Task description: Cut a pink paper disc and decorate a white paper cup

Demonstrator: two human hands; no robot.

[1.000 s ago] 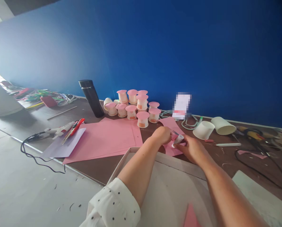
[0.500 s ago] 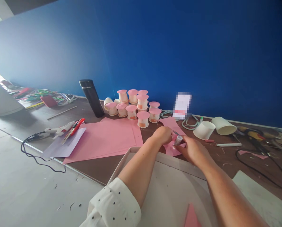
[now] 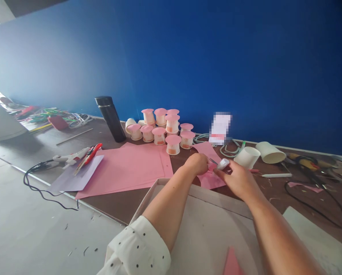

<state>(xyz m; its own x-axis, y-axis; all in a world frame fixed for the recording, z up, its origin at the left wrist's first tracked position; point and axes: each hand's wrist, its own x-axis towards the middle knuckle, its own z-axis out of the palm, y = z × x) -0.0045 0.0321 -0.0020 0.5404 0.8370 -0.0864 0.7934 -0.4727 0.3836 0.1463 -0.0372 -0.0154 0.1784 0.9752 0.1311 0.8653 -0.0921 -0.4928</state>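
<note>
My right hand (image 3: 241, 178) grips a small white cylinder (image 3: 223, 164) between thumb and fingers, its end tipped up to the right. It is just over a cut piece of pink paper (image 3: 207, 149) on the table. At the paper's left side my left hand (image 3: 197, 164) is closed, its fingers curled under and mostly hidden. A thin dark metal piece (image 3: 213, 161) shows between the hands; I cannot tell what it belongs to. Behind, several white paper cups (image 3: 173, 148) stand upside down, some stacked, topped with pink paper discs (image 3: 173, 139).
Pink sheets (image 3: 130, 166) lie left, beside a glue gun (image 3: 70, 157) and a red utility knife (image 3: 91, 154). A black bottle (image 3: 111, 120) stands behind them. Two bare cups (image 3: 270, 152) and a white pen (image 3: 276, 175) lie right. A shallow box (image 3: 199, 225) is below my forearms.
The white cylinder has tilted and shifted to the right, away from my left hand, with my right hand turning along. My left hand stays almost still.
</note>
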